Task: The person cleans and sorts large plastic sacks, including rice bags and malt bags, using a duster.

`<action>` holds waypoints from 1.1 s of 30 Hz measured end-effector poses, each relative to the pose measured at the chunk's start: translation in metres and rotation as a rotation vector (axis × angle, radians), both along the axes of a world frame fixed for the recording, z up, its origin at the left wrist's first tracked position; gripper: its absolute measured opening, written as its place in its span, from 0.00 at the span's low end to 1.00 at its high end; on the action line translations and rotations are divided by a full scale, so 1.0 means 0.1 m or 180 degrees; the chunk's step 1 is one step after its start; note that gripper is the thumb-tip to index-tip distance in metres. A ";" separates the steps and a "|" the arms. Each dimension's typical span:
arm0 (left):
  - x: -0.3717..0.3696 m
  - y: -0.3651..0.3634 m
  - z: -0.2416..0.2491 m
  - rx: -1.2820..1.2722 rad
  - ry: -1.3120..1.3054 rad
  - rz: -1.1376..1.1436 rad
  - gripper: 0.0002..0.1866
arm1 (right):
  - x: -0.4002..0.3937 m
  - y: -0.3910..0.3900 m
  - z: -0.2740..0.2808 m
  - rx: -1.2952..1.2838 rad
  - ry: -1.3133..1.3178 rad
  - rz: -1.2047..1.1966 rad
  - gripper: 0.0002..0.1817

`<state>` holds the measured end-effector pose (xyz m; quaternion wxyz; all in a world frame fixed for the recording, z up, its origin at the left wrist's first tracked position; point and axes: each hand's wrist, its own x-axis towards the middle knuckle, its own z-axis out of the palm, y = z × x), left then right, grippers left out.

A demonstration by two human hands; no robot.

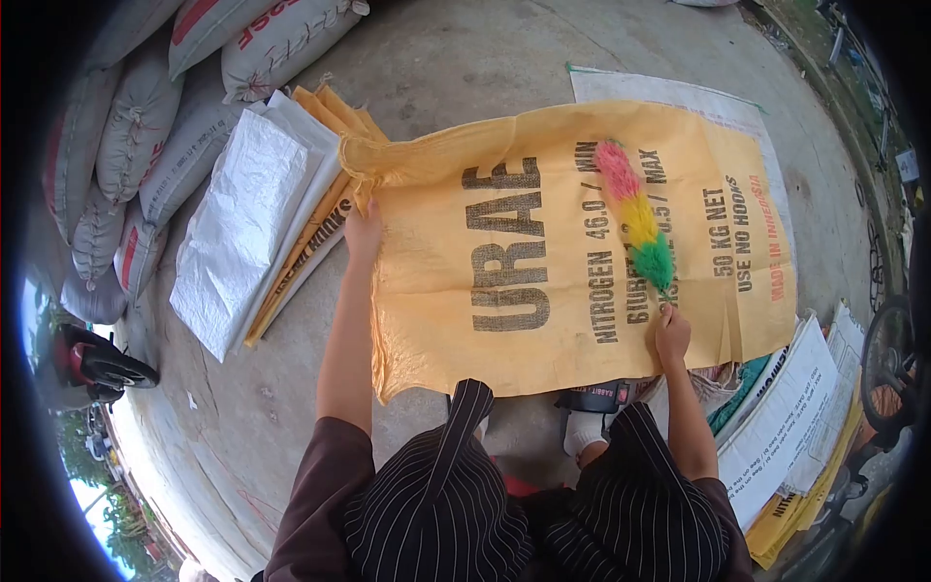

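A yellow woven sack (pixel 427 281) printed "URAE" lies spread flat before my knees. My left hand (pixel 364 231) is closed on its left edge, near the bunched upper corner. In my right hand (pixel 671 338) is the handle of a fluffy duster (pixel 637 218), coloured pink, yellow and green. The duster's head rests over the printed text on the right half of the sack, pointing away from me. Beneath the far right side of the yellow sack, part of a white sack (pixel 669 89) shows.
Folded white and yellow sacks (pixel 242 204) lie on the concrete floor (pixel 436 58) to the left. Filled sacks (pixel 141 126) are piled at the upper left. More flat sacks (pixel 786 427) lie at the right, beside a dark wheel (pixel 887 364). A motorbike tyre (pixel 116 364) stands far left.
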<state>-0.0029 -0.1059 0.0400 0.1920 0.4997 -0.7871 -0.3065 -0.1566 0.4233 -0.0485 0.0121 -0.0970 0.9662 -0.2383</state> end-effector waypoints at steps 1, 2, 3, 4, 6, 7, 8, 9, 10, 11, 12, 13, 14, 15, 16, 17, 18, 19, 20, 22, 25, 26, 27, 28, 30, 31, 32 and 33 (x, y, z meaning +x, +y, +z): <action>0.12 -0.04 -0.16 0.0201 -0.0545 -0.0039 0.24 | 0.03 -0.06 0.01 -0.0059 0.0060 0.0173 0.17; 0.25 -0.04 -0.32 0.0397 -0.1094 -0.0086 0.26 | 0.07 -0.13 0.03 -0.0122 0.0120 0.0329 0.17; 0.38 -0.03 -0.56 0.0473 -0.1088 0.0029 0.27 | 0.11 -0.24 0.12 -0.0154 0.0105 0.0302 0.17; 0.49 -0.01 -0.71 0.0546 -0.1085 0.0132 0.29 | 0.14 -0.40 0.27 -0.0160 0.0047 0.0917 0.17; 0.54 0.19 -0.68 0.0501 -0.1201 0.0162 0.27 | 0.15 -0.74 0.27 0.0019 0.0164 0.1952 0.16; 0.56 0.26 -0.67 0.0503 -0.1291 0.0231 0.26 | 0.11 -0.92 0.17 0.0221 0.0331 0.2378 0.17; 0.62 0.29 -0.69 0.0492 -0.1307 0.0189 0.26 | 0.09 -1.10 0.11 0.0352 0.0289 0.2505 0.17; 0.65 0.31 -0.72 0.0569 -0.1128 0.0138 0.25 | 0.03 -1.26 0.09 0.0497 0.0258 0.2641 0.18; 0.69 0.34 -0.76 0.0659 -0.0952 0.0094 0.23 | -0.06 -1.40 0.06 0.0657 0.0211 0.2249 0.19; 0.71 0.36 -0.78 0.0675 -0.0948 0.0075 0.23 | -0.17 -1.52 0.05 0.0817 0.0171 0.1863 0.20; 0.73 0.36 -0.79 0.0627 -0.0998 0.0119 0.23 | -0.30 -1.59 0.06 0.0805 0.0148 0.1405 0.21; 0.73 0.34 -0.79 0.0565 -0.1063 0.0159 0.22 | -0.41 -1.65 0.06 0.0777 0.0113 0.0941 0.22; 0.73 0.36 -0.75 0.0549 -0.1091 0.0132 0.22 | -0.53 -1.68 0.02 0.0763 0.0085 0.0913 0.22; 0.73 0.37 -0.69 0.0543 -0.1162 0.0109 0.22 | -0.64 -1.69 -0.04 0.0410 0.0199 0.0332 0.22; 0.71 0.37 -0.61 0.0532 -0.1231 0.0079 0.23 | -0.68 -1.69 -0.11 0.0060 0.0314 -0.0261 0.22; 0.72 0.33 -0.62 0.0501 -0.1255 0.0031 0.23 | -0.66 -1.66 -0.09 0.0043 0.0294 -0.0316 0.22; 0.74 0.29 -0.65 0.0516 -0.1222 0.0116 0.23 | -0.67 -1.62 -0.01 0.0083 0.0305 0.0140 0.22; 0.75 0.26 -0.69 0.0543 -0.1178 0.0191 0.23 | -0.70 -1.56 0.07 0.0136 0.0327 0.0590 0.21; 0.75 0.25 -0.67 0.0419 -0.1212 0.0191 0.23 | -0.62 -1.53 0.18 0.0066 0.0278 0.1255 0.21; 0.74 0.27 -0.60 0.0264 -0.1054 0.0023 0.22 | -0.34 -1.46 0.27 0.0297 0.0468 0.2298 0.20; 0.75 0.35 -0.36 0.0142 -0.0850 0.0031 0.21 | -0.29 -1.02 0.11 0.0687 0.0531 0.1997 0.20; 0.81 0.29 -0.31 0.0011 -0.0756 -0.0029 0.21 | -0.33 -0.87 0.08 0.0676 0.0404 0.1367 0.20; 0.84 0.29 -0.21 -0.0132 -0.0667 -0.0061 0.21 | -0.44 -0.66 0.09 0.1000 0.0295 0.0679 0.20; 0.89 0.31 -0.11 -0.0124 -0.0675 -0.0071 0.21 | -0.57 -0.39 0.13 0.1186 0.0101 -0.0091 0.22; 0.92 0.39 0.26 -0.0741 -0.0395 -0.0070 0.21 | -0.88 0.14 0.40 0.0805 -0.0374 -0.1674 0.25; 1.02 0.30 0.25 -0.0748 -0.0396 -0.0081 0.21 | -1.03 0.40 0.50 0.0704 -0.0551 -0.2212 0.26; 1.17 0.13 0.22 -0.0678 -0.0491 -0.0039 0.21 | -1.15 0.66 0.52 0.0585 -0.0476 -0.2443 0.27; 1.29 0.00 0.21 -0.0608 -0.0580 0.0001 0.20 | -1.22 0.82 0.55 0.0461 -0.0394 -0.2675 0.27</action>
